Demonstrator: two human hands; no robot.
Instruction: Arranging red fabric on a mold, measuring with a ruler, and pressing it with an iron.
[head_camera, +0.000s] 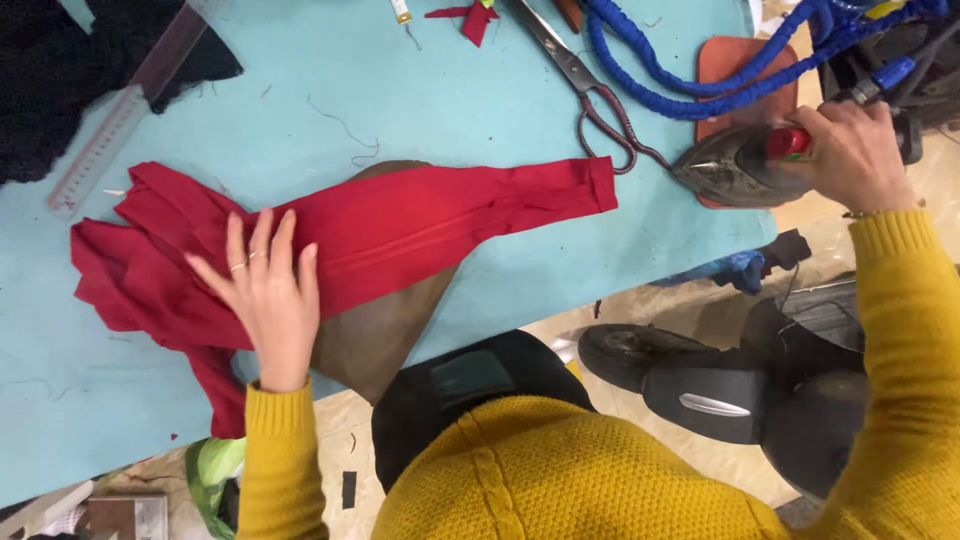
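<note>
Two hands were busy: the left hand (265, 300) lay flat, fingers spread, on the red garment (340, 245) stretched over the blue counter (400, 110), while the right hand (850, 155) had its grip closed around the iron (735, 165) at the counter's right edge, beside the scissors (590, 85).
</note>
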